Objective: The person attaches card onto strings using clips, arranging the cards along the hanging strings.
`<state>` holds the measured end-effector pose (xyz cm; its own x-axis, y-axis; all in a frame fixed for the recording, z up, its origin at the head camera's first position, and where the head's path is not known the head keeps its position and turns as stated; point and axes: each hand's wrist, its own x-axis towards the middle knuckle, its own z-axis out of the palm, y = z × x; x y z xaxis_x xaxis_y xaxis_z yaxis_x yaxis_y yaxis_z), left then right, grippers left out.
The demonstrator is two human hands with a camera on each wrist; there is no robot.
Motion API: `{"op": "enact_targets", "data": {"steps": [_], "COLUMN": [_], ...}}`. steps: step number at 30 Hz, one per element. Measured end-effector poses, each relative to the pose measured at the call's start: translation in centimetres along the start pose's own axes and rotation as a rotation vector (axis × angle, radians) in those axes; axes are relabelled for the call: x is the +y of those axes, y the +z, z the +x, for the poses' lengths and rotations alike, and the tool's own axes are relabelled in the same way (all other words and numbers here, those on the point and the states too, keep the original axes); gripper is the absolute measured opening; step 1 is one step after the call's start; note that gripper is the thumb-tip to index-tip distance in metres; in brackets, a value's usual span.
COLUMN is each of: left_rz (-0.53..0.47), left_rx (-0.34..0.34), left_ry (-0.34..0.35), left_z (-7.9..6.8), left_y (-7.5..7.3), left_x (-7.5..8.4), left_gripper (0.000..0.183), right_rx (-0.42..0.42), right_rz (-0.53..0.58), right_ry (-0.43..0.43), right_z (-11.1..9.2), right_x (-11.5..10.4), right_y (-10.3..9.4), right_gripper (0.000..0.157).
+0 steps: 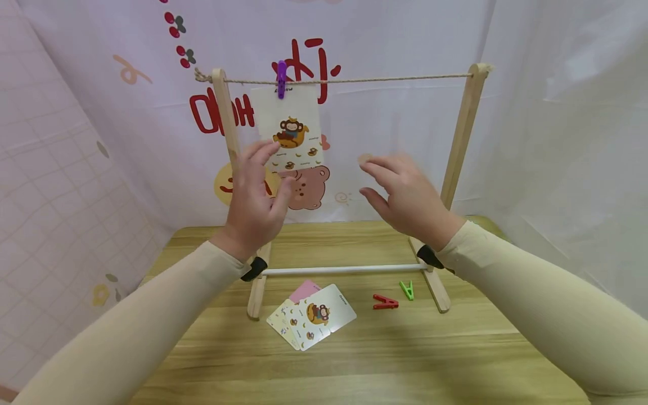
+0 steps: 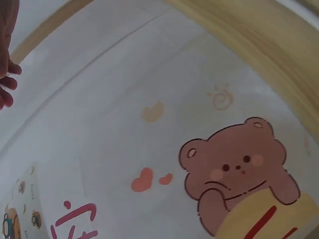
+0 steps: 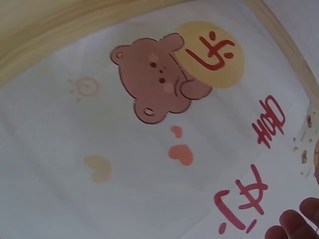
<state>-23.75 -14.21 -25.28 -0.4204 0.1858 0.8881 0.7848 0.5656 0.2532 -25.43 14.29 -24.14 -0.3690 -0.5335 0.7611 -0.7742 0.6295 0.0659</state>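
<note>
A white card point(image 1: 267, 109) printed with a monkey on a banana hangs from the rope point(image 1: 395, 78), pinched by a purple clothespin point(image 1: 281, 79). My left hand point(image 1: 255, 194) is raised before the card's lower left part and overlaps it in the head view. Its fingers are loosely bent and hold nothing; touching or apart from the card, I cannot tell. My right hand point(image 1: 407, 194) hovers to the right, fingers forward and slightly bent, with nothing in it. The hanging card's edge shows at the lower left of the left wrist view.
A wooden post point(image 1: 463, 126) stands at each rope end, joined low down by a white rod point(image 1: 344, 270). Overlapping cards point(image 1: 334, 304) lie on the wooden table point(image 1: 354, 365). Right of them lie a red clothespin point(image 1: 386, 302) and a green clothespin point(image 1: 407, 289). A printed curtain point(image 1: 405, 34) hangs behind.
</note>
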Motion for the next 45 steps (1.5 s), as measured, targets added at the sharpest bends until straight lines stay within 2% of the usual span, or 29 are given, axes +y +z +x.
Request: {"op": "enact_targets", "data": {"steps": [5,9,13,18,22,27,33,38,45], "left_rz": [0.021,0.058,0.091,0.134,0.162,0.172,0.170,0.191,0.205], "left_rx": [-0.124,-0.280,-0.460,-0.679,-0.817,-0.931,-1.030,-1.117,-1.199], "left_ry": [0.067,0.071,0.047,-0.014,-0.058,-0.106,-0.195,-0.241,-0.286], "left_z": [-1.9,-3.2,-4.6,-6.5,-7.9,-9.7,-11.2,-12.6,-14.4], "left_y": [0.8,1.5,2.2,3.2,3.9,4.6,5.3,5.9,6.4], "left_x": [-0.2,-0.1,0.0,0.0,-0.2,-0.5,-0.3,-0.3,-0.3], "left_gripper": [0.050,0.052,0.058,0.065,0.069,0.075,0.075,0.077,0.079], "right_rx": [-0.083,-0.155,-0.221,-0.308,-0.373,-0.456,-0.572,-0.657,-0.695], "right_rz": [0.001,0.009,0.018,0.030,0.034,0.052,0.038,0.058,0.107], "right_ry": [0.027,0.043,0.058,0.088,0.109,0.133,0.169,0.175,0.139], "right_z": [-2.2,-3.9,-5.4,-7.2,-8.5,-10.0,-11.5,-12.7,-14.7], "right_x": [0.6,1.1,1.2,1.2,1.2,1.3,1.0,0.7,0.6], "right_y": [0.6,1.1,1.6,2.2,2.7,3.3,4.0,4.7,6.1], "right_gripper": [0.042,0.043,0.045,0.046,0.047,0.047,0.047,0.043,0.036]}}
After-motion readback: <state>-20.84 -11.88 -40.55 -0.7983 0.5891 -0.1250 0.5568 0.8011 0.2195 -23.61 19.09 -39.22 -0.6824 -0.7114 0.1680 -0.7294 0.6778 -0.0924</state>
